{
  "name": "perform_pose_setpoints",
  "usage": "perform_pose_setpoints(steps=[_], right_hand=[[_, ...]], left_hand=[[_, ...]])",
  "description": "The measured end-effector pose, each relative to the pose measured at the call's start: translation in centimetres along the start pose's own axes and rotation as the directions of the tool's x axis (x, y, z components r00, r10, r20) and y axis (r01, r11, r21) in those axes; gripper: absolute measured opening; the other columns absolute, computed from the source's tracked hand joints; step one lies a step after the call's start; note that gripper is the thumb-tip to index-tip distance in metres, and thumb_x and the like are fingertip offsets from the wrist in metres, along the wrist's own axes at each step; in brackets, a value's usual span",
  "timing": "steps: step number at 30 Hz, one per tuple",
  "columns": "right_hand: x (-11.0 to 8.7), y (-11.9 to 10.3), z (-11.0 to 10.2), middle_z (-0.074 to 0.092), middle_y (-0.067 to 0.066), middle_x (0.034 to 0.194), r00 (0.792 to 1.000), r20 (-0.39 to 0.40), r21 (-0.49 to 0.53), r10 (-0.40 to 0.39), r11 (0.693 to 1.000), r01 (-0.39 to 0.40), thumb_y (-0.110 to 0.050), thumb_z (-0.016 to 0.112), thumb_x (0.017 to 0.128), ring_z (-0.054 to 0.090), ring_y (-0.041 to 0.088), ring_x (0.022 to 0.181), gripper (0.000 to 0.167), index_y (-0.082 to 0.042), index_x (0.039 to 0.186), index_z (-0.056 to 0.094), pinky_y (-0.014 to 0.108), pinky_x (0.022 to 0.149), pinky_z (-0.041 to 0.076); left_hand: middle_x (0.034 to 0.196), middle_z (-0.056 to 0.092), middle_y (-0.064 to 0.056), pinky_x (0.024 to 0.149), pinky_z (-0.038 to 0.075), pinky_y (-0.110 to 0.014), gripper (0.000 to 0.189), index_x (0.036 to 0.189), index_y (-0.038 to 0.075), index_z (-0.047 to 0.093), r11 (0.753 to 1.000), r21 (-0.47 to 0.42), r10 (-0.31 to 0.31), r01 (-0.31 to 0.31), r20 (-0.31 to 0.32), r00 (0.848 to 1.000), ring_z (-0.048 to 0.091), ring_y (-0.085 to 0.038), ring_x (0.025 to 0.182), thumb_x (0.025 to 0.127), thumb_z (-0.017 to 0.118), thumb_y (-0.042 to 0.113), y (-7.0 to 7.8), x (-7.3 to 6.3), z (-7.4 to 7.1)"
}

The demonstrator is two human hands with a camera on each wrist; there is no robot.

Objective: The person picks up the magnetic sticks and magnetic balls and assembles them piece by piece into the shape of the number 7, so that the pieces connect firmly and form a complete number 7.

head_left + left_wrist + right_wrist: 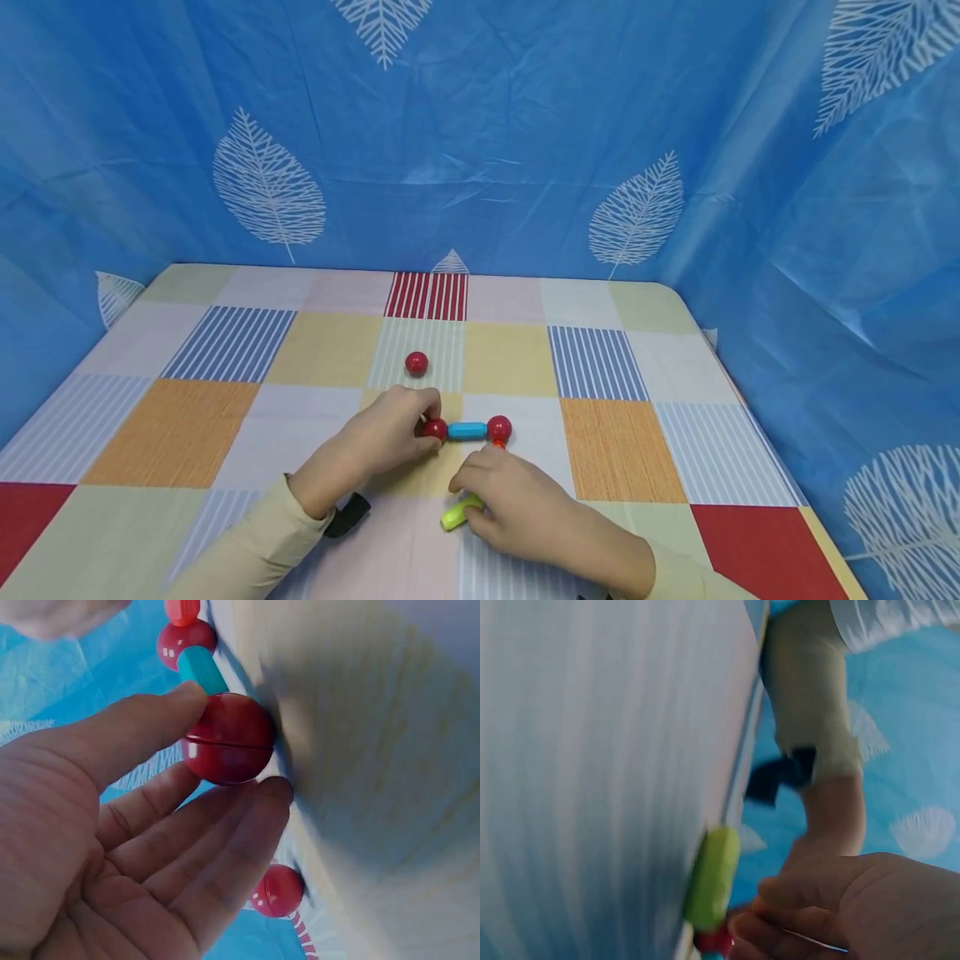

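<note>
My left hand [390, 425] grips a red ball [229, 739], thumb on one side and fingertips against the other. A blue rod [467, 431] joins that ball to a second red ball [499, 428]. From the second ball an orange-red rod [182, 610] runs toward my right hand [521, 504], which covers most of it in the head view. A yellow-green rod [714, 879] lies on the table by the right hand's loosely bent fingers. In the right wrist view, the thumb and fingertips are beside that rod, not around it.
A loose red ball [416, 363] sits on the table beyond the left hand. The patchwork tablecloth [307, 421] reaches back to a blue leaf-print curtain [480, 142], which also hangs at both sides. A black strap [348, 515] shows at the left wrist.
</note>
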State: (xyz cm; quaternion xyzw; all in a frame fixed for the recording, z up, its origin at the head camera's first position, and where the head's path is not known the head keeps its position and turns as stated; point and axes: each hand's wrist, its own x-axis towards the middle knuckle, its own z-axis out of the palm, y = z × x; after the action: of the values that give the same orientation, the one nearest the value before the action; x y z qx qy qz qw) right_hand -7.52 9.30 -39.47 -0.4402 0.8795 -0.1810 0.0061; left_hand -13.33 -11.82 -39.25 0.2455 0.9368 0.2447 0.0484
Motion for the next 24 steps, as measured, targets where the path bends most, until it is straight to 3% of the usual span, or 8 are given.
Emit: perform_pose_setpoints(steps=[5, 9, 11, 14, 18, 20, 24], right_hand=[[-0.2, 2.2, -1.2, 0.063, -0.007, 0.094, 0.997, -0.076, 0.02, 0.025, 1.0, -0.024, -0.002, 0.067, 0.081, 0.053, 0.006, 0.084, 0.019, -0.013, 0.097, 0.07, 0.023, 0.077, 0.047], [-0.4, 3.9, -1.7, 0.06, -0.01, 0.099, 0.999, -0.02, 0.016, -0.041, 0.999, 0.042, 0.001, 0.066, 0.082, 0.055, 0.004, 0.085, 0.022, -0.015, 0.097, 0.07, 0.021, 0.077, 0.048], [-0.3, 4.5, -1.7, 0.061, -0.009, 0.102, 0.997, 0.03, 0.003, -0.077, 0.997, 0.077, 0.001, 0.066, 0.083, 0.056, 0.004, 0.087, 0.024, -0.015, 0.098, 0.07, 0.021, 0.078, 0.048], [-0.2, 5.1, -1.4, 0.061, -0.008, 0.107, 0.99, 0.102, -0.046, -0.096, 0.994, 0.101, 0.0, 0.067, 0.085, 0.058, 0.005, 0.092, 0.022, -0.016, 0.101, 0.07, 0.022, 0.081, 0.049], [0.1, 5.6, -1.2, 0.061, -0.008, 0.108, 0.983, 0.161, -0.109, -0.087, 0.989, 0.105, -0.003, 0.069, 0.087, 0.059, 0.006, 0.095, 0.021, -0.016, 0.102, 0.071, 0.023, 0.084, 0.049], [0.3, 5.8, -1.1, 0.061, -0.008, 0.108, 0.981, 0.172, -0.107, -0.089, 0.988, 0.108, -0.004, 0.069, 0.088, 0.059, 0.006, 0.096, 0.02, -0.017, 0.103, 0.071, 0.023, 0.085, 0.049], [0.5, 6.3, -1.2, 0.062, -0.009, 0.108, 0.979, 0.171, -0.083, -0.109, 0.989, 0.125, -0.008, 0.067, 0.091, 0.059, 0.005, 0.098, 0.017, -0.018, 0.103, 0.072, 0.023, 0.088, 0.048]], left_hand=[[0.076, 0.057, 0.003, 0.057, 0.043, -0.026, 0.024, 0.087, 0.01, 0.062, 0.993, 0.119, 0.02, -0.009, -0.091, 0.996, 0.047, -0.01, 0.063, 0.078, 0.082, 0.021, 0.7, -0.4, -0.5], [0.075, 0.048, 0.006, 0.052, 0.04, -0.023, 0.023, 0.082, 0.013, 0.06, 0.979, 0.192, 0.094, -0.067, -0.136, 0.986, 0.043, -0.008, 0.058, 0.079, 0.08, 0.023, 1.7, -0.9, -0.6], [0.07, 0.045, 0.007, 0.049, 0.037, -0.022, 0.024, 0.077, 0.015, 0.057, 0.982, 0.161, 0.116, -0.101, -0.087, 0.989, 0.041, -0.006, 0.056, 0.079, 0.079, 0.023, 2.1, -1.3, -0.5], [0.06, 0.044, 0.01, 0.047, 0.035, -0.022, 0.027, 0.071, 0.018, 0.054, 0.989, 0.074, 0.125, -0.129, 0.06, 0.99, 0.041, -0.004, 0.052, 0.081, 0.078, 0.025, 2.9, -1.7, -0.1], [0.055, 0.047, 0.012, 0.047, 0.037, -0.022, 0.028, 0.068, 0.02, 0.055, 0.993, 0.007, 0.114, -0.119, 0.237, 0.965, 0.043, -0.003, 0.048, 0.082, 0.076, 0.031, 3.7, -2.1, 0.8], [0.055, 0.048, 0.014, 0.047, 0.038, -0.022, 0.03, 0.067, 0.022, 0.055, 0.994, 0.002, 0.106, -0.111, 0.27, 0.957, 0.045, -0.003, 0.049, 0.081, 0.077, 0.036, 3.9, -2.1, 1.2], [0.055, 0.048, 0.016, 0.048, 0.039, -0.022, 0.036, 0.063, 0.023, 0.055, 0.994, 0.013, 0.103, -0.111, 0.266, 0.958, 0.045, -0.002, 0.051, 0.074, 0.083, 0.044, 4.1, -2.1, 2.0]])
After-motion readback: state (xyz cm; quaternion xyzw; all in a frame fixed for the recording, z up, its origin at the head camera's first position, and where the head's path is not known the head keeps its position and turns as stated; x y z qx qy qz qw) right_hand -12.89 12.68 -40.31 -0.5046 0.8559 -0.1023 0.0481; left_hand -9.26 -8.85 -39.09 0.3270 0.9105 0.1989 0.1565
